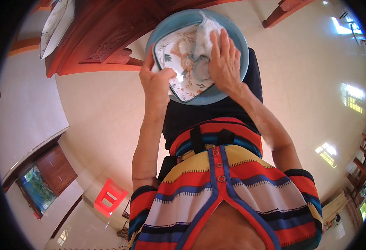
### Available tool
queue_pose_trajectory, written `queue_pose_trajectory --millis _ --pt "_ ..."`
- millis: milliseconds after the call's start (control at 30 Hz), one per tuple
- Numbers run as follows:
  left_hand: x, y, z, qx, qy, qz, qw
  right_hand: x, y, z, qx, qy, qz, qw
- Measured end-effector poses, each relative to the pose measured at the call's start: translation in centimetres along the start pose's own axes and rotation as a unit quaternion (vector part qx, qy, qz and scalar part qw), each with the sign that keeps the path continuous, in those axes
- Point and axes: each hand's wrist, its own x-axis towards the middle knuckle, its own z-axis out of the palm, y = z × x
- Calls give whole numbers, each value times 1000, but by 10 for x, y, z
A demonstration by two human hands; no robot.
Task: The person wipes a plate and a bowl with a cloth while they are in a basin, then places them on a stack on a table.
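Note:
A white patterned dish with a dark green rim and brown and green leaf designs is tilted inside a round blue basin. My left hand grips the dish's left side, thumb over the rim and fingers mostly hidden behind it. Under my right hand a wet white cloth is pressed against the right part of the dish. The fingers of that hand lie extended over the cloth's edge. A greyish round patch shows on the dish beside the palm.
Carved reddish wooden furniture stands beyond the basin to the left, with white patterned dishes at its upper end. A red plastic stool is on the floor at the lower left. Another wooden leg rises at the upper right.

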Motion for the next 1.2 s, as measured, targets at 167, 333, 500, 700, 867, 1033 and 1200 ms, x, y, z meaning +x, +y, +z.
queue_pose_trajectory --millis 167,333,500,700,867,1033,1200 --pt "2 -5 1 -44 14 -12 999 -19 -28 -12 42 -47 39 997" --pt "3 -15 7 -53 0 -1 999 -2 -60 -15 178 -73 12 981" --pt "6 -8 4 -71 10 -30 997 -4 -63 -30 334 -171 -63 925" --pt "9 -10 -2 -88 23 -1 996 -17 -39 -52 282 -183 -185 923" --pt "7 -6 -6 -34 10 10 999 -12 0 -54 87 -244 -243 935" --pt "9 -6 -12 -60 36 -30 997 2 14 -67 92 -259 -226 934" --pt "10 -3 -16 -32 68 -45 996 25 8 -83 260 -119 36 958"
